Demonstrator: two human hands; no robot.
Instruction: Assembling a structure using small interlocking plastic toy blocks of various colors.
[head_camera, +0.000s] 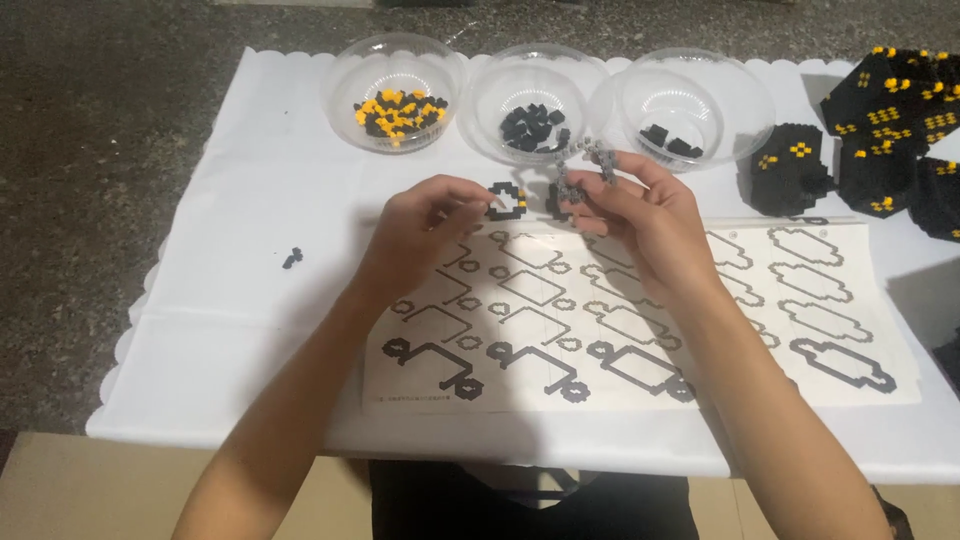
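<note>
My right hand (640, 215) holds a small grey chain of tiny building bricks (588, 168) up between its fingers, just in front of the clear bowls. My left hand (420, 232) reaches with pinched fingertips to a small black brick ring with a yellow stud (508, 201), which lies on the white cloth (230, 290); whether it grips the ring is unclear. Both hands hover over a printed instruction sheet (860, 340) with rows of outline diagrams.
Three clear plastic bowls stand at the back: one with yellow and black bricks (395, 92), one with black bricks (533, 103), one with few black bricks (682, 108). Assembled black-and-yellow brick blocks (880, 130) sit at the right. A stray black brick (292, 258) lies left.
</note>
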